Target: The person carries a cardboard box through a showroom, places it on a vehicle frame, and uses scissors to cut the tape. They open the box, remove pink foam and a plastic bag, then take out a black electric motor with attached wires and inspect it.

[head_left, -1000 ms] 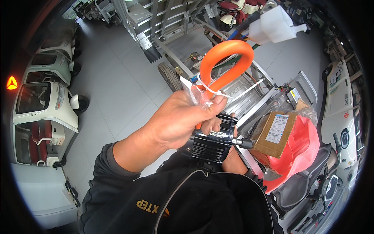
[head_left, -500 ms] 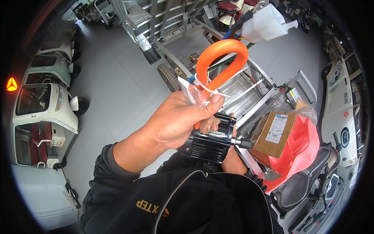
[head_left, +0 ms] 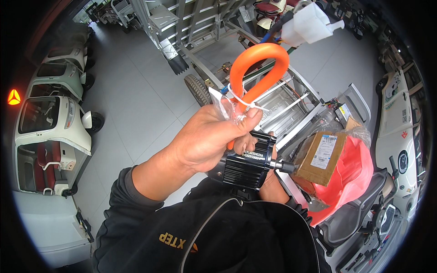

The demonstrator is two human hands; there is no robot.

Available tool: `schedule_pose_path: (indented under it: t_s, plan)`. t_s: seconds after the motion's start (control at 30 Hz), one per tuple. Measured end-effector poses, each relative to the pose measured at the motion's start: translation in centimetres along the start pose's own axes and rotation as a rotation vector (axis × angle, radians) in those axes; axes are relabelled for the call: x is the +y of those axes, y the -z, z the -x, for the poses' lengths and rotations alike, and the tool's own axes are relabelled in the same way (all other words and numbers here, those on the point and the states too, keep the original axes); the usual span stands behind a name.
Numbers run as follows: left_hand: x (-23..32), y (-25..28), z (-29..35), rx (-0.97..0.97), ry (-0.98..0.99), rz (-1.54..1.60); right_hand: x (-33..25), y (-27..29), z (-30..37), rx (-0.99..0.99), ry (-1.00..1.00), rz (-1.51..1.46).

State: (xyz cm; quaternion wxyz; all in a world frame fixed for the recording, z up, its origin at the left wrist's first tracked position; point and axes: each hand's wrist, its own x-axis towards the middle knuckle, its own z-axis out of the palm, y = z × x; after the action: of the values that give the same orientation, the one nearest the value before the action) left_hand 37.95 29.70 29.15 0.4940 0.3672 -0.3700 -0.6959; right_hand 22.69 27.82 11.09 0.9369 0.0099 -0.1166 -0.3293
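My left hand (head_left: 207,136) is closed around a thick orange cable (head_left: 260,50), folded into a loop above my fist. A white cable tie (head_left: 240,101) binds the loop, and clear plastic film shows by my thumb. Just below is a black finned electric motor (head_left: 246,172), its short shaft (head_left: 283,166) pointing right. My right hand (head_left: 273,187) supports the motor from behind and beneath; most of its fingers are hidden by the motor. Beyond the loop, a white plastic connector (head_left: 306,26) hangs on coloured wires.
An open metal vehicle frame (head_left: 291,107) with a tyre (head_left: 196,90) stands ahead. To the right, a cardboard box (head_left: 321,157) rests by pink-red sheeting (head_left: 353,168) and a dark seat (head_left: 353,214). Small white vehicles (head_left: 54,120) line the left; a white vehicle (head_left: 398,123) stands far right.
The cable loop and white connector have shifted very slightly left and up. Both hands keep their hold.
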Motion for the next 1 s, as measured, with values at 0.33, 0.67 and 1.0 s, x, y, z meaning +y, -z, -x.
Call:
schedule_pose_path:
  t_s: [0.33, 0.67, 1.0]
  plan:
    - [0.0, 0.7, -0.2, -0.017, -0.007, 0.010, -0.2, 0.4, 0.0, 0.031, 0.001, -0.053]
    - [-2.3, 3.6, -1.2, 0.392, -0.409, -0.367, -0.2, -3.7, -0.2, 0.053, 0.040, 0.080]
    - [-3.9, 9.2, -1.3, 0.509, -0.457, 0.364, 2.2, -9.7, -3.0, 0.725, 0.429, 0.769]
